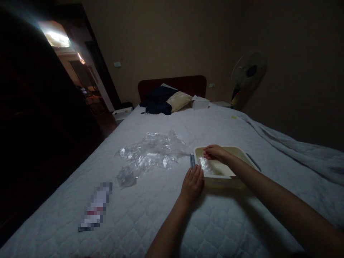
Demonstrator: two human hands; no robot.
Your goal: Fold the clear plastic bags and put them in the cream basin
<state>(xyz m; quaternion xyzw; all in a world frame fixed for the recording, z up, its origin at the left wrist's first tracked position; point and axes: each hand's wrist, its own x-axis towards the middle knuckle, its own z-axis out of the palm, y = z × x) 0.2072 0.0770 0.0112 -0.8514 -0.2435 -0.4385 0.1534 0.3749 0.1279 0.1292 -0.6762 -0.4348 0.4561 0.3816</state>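
1. Bed [150,229] edges are marked on the left by a long diagonal bordering dark floor, and at the far end by a headboard [172,84]; the right side is covered by a rumpled cloth [298,147].
2. Broad stretches of quilted surface are exposed in front of the plastic bin [223,183] and beyond it, toward the headboard; more is seen between the bin and the rumpled cloth.
3. The bin is set on the right half of the bed, its top uncovered. A grey latch [192,160] is seen at its left side, another at its right.
4. Clear plastic [206,165] is contained in the bin, gathered toward its left end; the pale floor is partly exposed beside it.
5. The hands are held apart. The left hand [192,181] is laid on the bin's near left corner, fingers close together; whether the rim is gripped cannot be told.
6. The right hand [215,152] is held over the bin's opening, fingers curled down beside the clear plastic; whether any is pinched cannot be told.
7. Crinkled plastic film [153,154] is spread left of the bin, well within the bed's edges.
8. A white box [200,104] is placed near the headboard, its contents hidden.
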